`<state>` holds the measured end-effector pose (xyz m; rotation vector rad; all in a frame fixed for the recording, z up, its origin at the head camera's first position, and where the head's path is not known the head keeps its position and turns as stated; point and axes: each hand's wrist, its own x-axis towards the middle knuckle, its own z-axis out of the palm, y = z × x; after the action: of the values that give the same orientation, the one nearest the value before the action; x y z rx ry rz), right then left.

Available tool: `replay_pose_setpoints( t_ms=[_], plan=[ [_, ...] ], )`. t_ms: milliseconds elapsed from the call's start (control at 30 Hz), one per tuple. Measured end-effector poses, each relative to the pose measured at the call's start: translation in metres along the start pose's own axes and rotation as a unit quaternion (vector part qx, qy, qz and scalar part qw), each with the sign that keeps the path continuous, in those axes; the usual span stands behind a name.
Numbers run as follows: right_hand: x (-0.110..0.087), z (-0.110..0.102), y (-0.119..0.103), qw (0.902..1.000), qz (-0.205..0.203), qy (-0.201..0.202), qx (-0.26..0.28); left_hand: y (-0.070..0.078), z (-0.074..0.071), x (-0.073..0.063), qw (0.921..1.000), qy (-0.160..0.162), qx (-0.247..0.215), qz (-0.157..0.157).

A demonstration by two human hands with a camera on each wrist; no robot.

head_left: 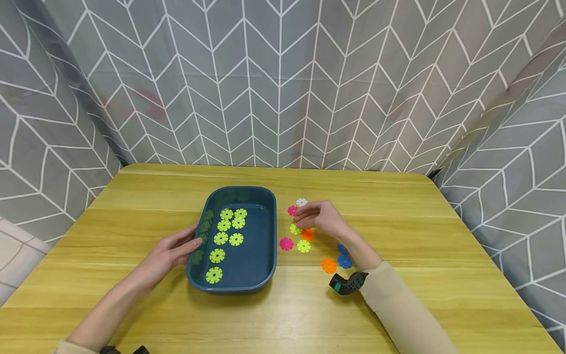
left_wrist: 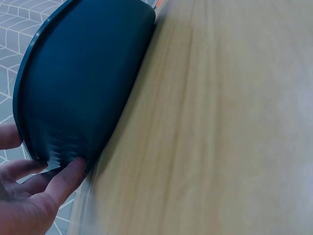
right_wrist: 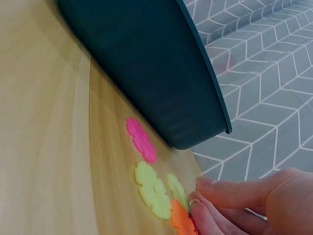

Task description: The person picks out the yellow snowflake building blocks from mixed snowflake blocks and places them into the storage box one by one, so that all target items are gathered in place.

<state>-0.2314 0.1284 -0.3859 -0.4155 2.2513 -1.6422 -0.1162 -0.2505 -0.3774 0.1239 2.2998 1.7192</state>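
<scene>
A dark blue-green plastic bin (head_left: 254, 265) sits left of the middle of the table, with several yellow-green notched discs (head_left: 217, 255) lying on its floor. My left hand (head_left: 170, 250) grips its left side, thumb over the rim and fingers against the outer wall (left_wrist: 73, 88). To the right of the bin, my right hand (head_left: 322, 216) reaches down over a loose group of discs. Its fingertips (right_wrist: 196, 205) are right at the edge of a yellow-green disc (right_wrist: 176, 190), which lies beside an orange disc (right_wrist: 182, 218). Thumb and forefinger are slightly apart.
Around the right hand lie pink discs (head_left: 286, 244), another yellow-green disc (head_left: 303, 246) and a white disc (head_left: 301, 202). Nearer the right forearm are an orange disc (head_left: 328, 266) and several blue discs (head_left: 345, 261). A patterned grey curtain (head_left: 283, 98) hangs behind the wooden table (head_left: 292, 314).
</scene>
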Motion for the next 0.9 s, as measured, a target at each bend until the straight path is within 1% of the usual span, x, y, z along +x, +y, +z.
replay_pose_setpoints(
  t_ms=[300,567,733,900],
  plan=[
    [-0.0015,-0.0014,-0.0005,0.9997,-0.005,0.018,-0.016,0.0006,0.0001,-0.0001,1.0000,-0.001,-0.001,0.001],
    [-0.0016,0.0004,-0.0022,0.9993,-0.007,0.014,-0.034,0.0005,0.0000,-0.0003,1.0000,-0.003,-0.002,0.002],
    [-0.0016,0.0035,-0.0027,0.9989,-0.007,0.020,-0.042,0.0005,0.0000,-0.0003,1.0000,-0.003,-0.003,0.001],
    [-0.0005,0.0070,-0.0030,0.9981,-0.018,0.019,-0.057,0.0003,0.0000,-0.0005,1.0000,-0.003,-0.004,0.001]
  ],
)
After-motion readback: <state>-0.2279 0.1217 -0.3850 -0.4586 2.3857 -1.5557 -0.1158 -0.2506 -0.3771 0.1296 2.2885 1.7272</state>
